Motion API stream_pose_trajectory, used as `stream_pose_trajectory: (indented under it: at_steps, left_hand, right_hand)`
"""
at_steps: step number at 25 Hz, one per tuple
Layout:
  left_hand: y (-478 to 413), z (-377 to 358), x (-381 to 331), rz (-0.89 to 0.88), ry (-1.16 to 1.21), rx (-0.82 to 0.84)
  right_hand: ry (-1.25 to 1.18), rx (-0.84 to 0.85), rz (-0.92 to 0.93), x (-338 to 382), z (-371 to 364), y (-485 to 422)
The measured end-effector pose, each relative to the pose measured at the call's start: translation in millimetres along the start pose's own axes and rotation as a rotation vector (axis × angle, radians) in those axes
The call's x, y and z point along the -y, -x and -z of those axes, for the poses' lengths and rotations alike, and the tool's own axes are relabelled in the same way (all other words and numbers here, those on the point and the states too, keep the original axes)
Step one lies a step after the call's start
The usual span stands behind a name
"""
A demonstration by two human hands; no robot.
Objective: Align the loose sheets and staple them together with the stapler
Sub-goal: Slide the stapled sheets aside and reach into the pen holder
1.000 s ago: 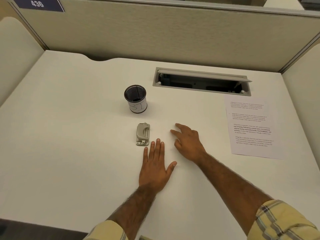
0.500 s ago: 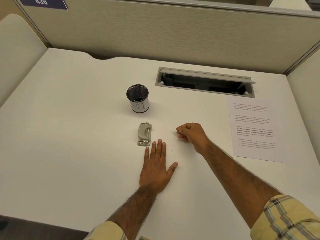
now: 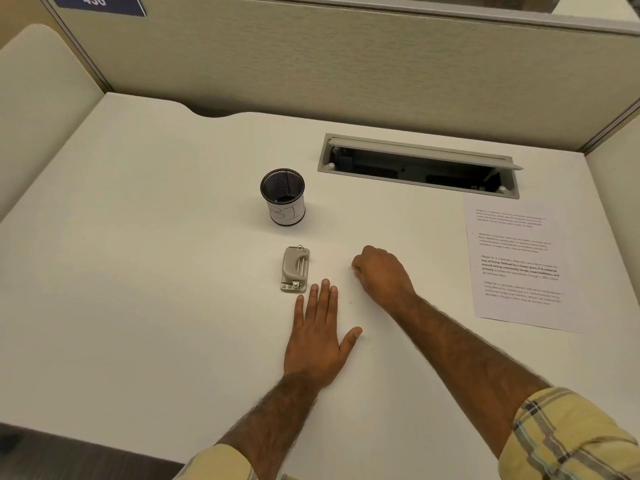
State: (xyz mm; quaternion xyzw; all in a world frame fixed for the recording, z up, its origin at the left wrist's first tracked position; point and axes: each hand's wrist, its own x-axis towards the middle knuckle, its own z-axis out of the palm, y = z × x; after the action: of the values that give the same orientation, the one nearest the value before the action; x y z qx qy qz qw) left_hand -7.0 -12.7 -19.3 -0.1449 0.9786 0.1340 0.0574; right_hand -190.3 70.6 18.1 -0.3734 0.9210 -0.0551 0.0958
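Observation:
A small grey stapler [image 3: 294, 269] lies flat on the white desk [image 3: 138, 271], near the middle. My left hand [image 3: 318, 336] rests palm down just below it, fingers straight and slightly apart, fingertips a little short of the stapler. My right hand [image 3: 381, 273] sits to the right of the stapler, curled into a loose fist with nothing visible in it. Printed white sheets [image 3: 517, 261] lie stacked at the right side of the desk, away from both hands.
A black mesh pen cup [image 3: 283, 197] with a white label stands behind the stapler. An open grey cable tray [image 3: 419, 164] is set into the desk at the back right. Beige cubicle panels [image 3: 311, 57] wall in the back and sides.
My right hand has curled from spread fingers into a fist and stayed in place. The left hand and stapler have not moved.

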Motion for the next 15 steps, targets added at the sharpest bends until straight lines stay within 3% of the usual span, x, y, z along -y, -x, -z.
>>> stream_pose_trajectory:
  at_steps: [6, 15]
  left_hand:
    - [-1.0, -0.1, 0.1, 0.006, 0.012, 0.011]
    - [-1.4, 0.6, -0.6, 0.004, 0.025, 0.017]
  right_hand:
    - [0.331, 0.058, 0.174, 11.1, 11.1, -5.1]
    - [0.454, 0.018, 0.300, 18.6, 13.8, -12.5]
